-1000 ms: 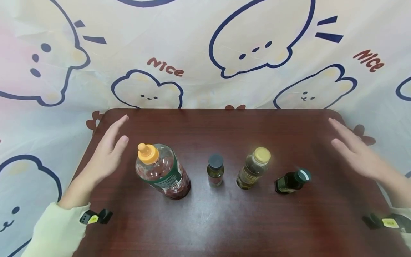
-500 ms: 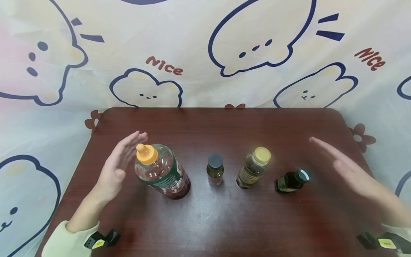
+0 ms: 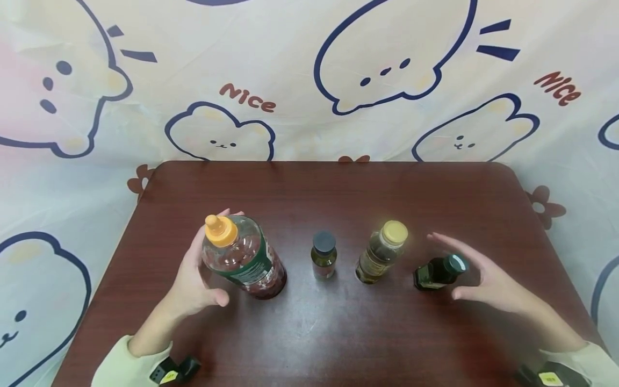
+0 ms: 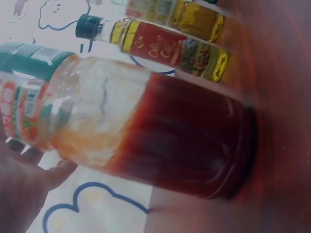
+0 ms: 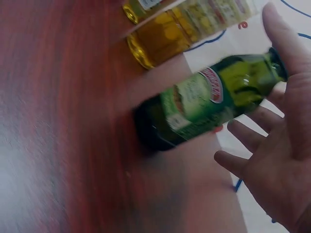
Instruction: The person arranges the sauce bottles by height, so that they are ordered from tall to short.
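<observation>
A large clear bottle of red sauce [image 3: 251, 263], with an orange squeeze cap and green label, stands at the left. My left hand [image 3: 193, 285] curves loosely about its left side, fingers behind it and thumb apart in front. In the left wrist view, red sauce fills the lower part of the bottle. At the right is a small dark green glass bottle [image 3: 432, 275] with a green label [image 5: 194, 97]. My right hand [image 3: 498, 282] spreads around it from the right, fingers behind and thumb in front, with a gap between.
Between the hands stand a small oil bottle [image 3: 324, 263] with a dark cap and red label [image 4: 158, 43], and a taller oil bottle [image 3: 376, 262] with a yellow cap. All are on a brown table [image 3: 309, 338]. A cartoon-print cloth [image 3: 300, 64] hangs behind.
Both hands have moved inward from the table's sides, the left to the sauce bottle and the right to the green bottle. The bottles have not moved.
</observation>
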Demonstrator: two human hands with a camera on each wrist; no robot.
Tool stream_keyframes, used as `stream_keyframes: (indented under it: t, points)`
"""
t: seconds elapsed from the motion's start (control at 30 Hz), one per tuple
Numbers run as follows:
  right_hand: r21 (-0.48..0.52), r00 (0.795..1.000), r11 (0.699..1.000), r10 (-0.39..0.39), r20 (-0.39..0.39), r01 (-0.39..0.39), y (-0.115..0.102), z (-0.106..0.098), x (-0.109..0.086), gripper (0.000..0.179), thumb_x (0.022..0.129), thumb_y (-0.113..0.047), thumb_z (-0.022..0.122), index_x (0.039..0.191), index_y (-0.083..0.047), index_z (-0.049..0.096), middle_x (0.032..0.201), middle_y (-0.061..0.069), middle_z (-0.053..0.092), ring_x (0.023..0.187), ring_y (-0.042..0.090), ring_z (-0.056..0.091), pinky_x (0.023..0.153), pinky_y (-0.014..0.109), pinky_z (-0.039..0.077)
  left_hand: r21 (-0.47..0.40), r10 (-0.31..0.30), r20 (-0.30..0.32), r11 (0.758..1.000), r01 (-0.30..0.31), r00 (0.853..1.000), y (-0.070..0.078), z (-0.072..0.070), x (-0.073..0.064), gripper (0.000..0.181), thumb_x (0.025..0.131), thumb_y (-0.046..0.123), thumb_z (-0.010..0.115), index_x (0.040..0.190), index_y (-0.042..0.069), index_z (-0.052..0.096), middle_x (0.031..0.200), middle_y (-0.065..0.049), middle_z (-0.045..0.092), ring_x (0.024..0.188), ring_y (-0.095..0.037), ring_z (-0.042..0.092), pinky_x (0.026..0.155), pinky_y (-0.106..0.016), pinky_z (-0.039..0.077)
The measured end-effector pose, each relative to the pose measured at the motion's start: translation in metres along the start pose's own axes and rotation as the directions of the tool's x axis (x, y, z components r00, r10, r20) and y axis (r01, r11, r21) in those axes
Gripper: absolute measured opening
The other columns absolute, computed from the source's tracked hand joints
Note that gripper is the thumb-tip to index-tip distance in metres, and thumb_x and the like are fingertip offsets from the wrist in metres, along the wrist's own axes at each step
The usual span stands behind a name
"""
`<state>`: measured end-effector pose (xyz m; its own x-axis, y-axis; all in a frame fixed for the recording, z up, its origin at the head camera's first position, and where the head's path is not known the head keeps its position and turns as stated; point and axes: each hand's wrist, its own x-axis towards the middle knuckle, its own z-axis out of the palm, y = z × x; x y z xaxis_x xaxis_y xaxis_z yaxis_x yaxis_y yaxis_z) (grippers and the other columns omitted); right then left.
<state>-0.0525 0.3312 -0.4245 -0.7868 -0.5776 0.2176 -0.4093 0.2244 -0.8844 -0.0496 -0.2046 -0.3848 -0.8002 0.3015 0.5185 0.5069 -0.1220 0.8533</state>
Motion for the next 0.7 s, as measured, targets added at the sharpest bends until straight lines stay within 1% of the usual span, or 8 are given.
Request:
stream_keyframes:
  t: [0.1, 0.17, 0.27, 0.37, 0.47, 0.53, 0.6, 0.7]
  points:
    - [-0.016, 1.0, 1.0, -0.001, 0.0, 0.001, 0.002, 0.009, 0.003, 0.099, 0.07, 0.008, 0.084, 0.154, 0.007, 0.032, 0.155, 0.025, 0.041, 0.145, 0.018, 0.039, 0.112, 0.018, 0.03, -0.046, -0.006, -0.008, 0.999, 0.005, 1.0, -0.003, 0.006, 0.0, 0.118, 0.076, 0.057, 0.084, 0.157, -0.004, 0.023, 0.153, -0.025, 0.043, 0.134, -0.027, 0.05, 0.11, -0.029, 0.043]
    - [-0.021, 1.0, 1.0, 0.02, 0.002, -0.019, 0.002, 0.014, 0.004, 0.098, 0.07, 0.014, 0.081, 0.155, 0.005, 0.033, 0.155, 0.023, 0.042, 0.145, 0.015, 0.039, 0.111, 0.017, 0.03, -0.075, 0.003, -0.022, 0.997, -0.005, 1.0, -0.004, 0.009, 0.0, 0.12, 0.075, 0.053, 0.086, 0.158, -0.003, 0.021, 0.153, -0.025, 0.044, 0.134, -0.027, 0.051, 0.11, -0.03, 0.043]
    - [-0.039, 0.997, 0.997, 0.073, 0.003, -0.073, 0.003, 0.019, 0.004, 0.093, 0.075, 0.016, 0.077, 0.156, 0.001, 0.034, 0.156, 0.017, 0.043, 0.144, 0.011, 0.038, 0.11, 0.015, 0.03, -0.109, 0.027, -0.041, 0.993, -0.031, 0.999, -0.007, 0.013, 0.002, 0.121, 0.073, 0.049, 0.089, 0.158, -0.003, 0.02, 0.151, -0.024, 0.046, 0.133, -0.027, 0.053, 0.11, -0.031, 0.043]
    - [-0.046, 0.993, 0.992, 0.114, 0.003, -0.114, 0.003, 0.022, 0.004, 0.087, 0.08, 0.015, 0.075, 0.156, -0.002, 0.035, 0.156, 0.016, 0.043, 0.144, 0.009, 0.038, 0.11, 0.014, 0.03, -0.127, 0.038, -0.056, 0.991, -0.045, 0.998, -0.01, 0.015, 0.002, 0.122, 0.071, 0.045, 0.091, 0.158, -0.002, 0.019, 0.149, -0.023, 0.049, 0.131, -0.026, 0.055, 0.109, -0.031, 0.044]
    - [-0.034, 0.992, 0.991, 0.126, 0.0, -0.126, 0.004, 0.023, 0.004, 0.082, 0.083, 0.015, 0.074, 0.155, -0.002, 0.038, 0.154, 0.02, 0.044, 0.142, 0.01, 0.041, 0.109, 0.014, 0.033, -0.122, 0.025, -0.067, 0.992, -0.033, 0.997, -0.012, 0.016, 0.002, 0.123, 0.07, 0.04, 0.093, 0.158, -0.001, 0.018, 0.148, -0.021, 0.051, 0.129, -0.024, 0.057, 0.108, -0.03, 0.045]
    - [-0.031, 0.992, 0.992, 0.125, -0.006, -0.125, 0.004, 0.023, 0.004, 0.078, 0.083, 0.015, 0.073, 0.152, -0.002, 0.041, 0.151, 0.022, 0.047, 0.141, 0.009, 0.042, 0.109, 0.014, 0.034, -0.099, 0.01, -0.073, 0.995, -0.017, 0.997, -0.014, 0.015, 0.001, 0.122, 0.07, 0.036, 0.095, 0.158, 0.0, 0.018, 0.146, -0.02, 0.052, 0.128, -0.024, 0.058, 0.107, -0.029, 0.046]
    - [-0.019, 0.993, 0.992, 0.121, -0.006, -0.121, 0.004, 0.023, 0.004, 0.073, 0.083, 0.016, 0.073, 0.149, 0.0, 0.045, 0.148, 0.023, 0.05, 0.139, 0.009, 0.045, 0.107, 0.015, 0.037, -0.056, -0.007, -0.084, 0.998, 0.002, 0.996, -0.015, 0.014, 0.0, 0.121, 0.07, 0.032, 0.096, 0.158, -0.002, 0.019, 0.143, -0.017, 0.054, 0.124, -0.022, 0.059, 0.105, -0.028, 0.047]
    - [0.004, 0.995, 0.995, 0.098, 0.001, -0.098, 0.005, 0.023, 0.004, 0.067, 0.083, 0.019, 0.072, 0.144, 0.001, 0.05, 0.144, 0.022, 0.053, 0.137, 0.009, 0.048, 0.106, 0.016, 0.039, 0.009, -0.016, -0.099, 1.0, 0.017, 0.995, -0.016, 0.012, -0.001, 0.113, 0.071, 0.026, 0.095, 0.155, -0.004, 0.025, 0.137, -0.013, 0.057, 0.12, -0.02, 0.061, 0.102, -0.026, 0.049]
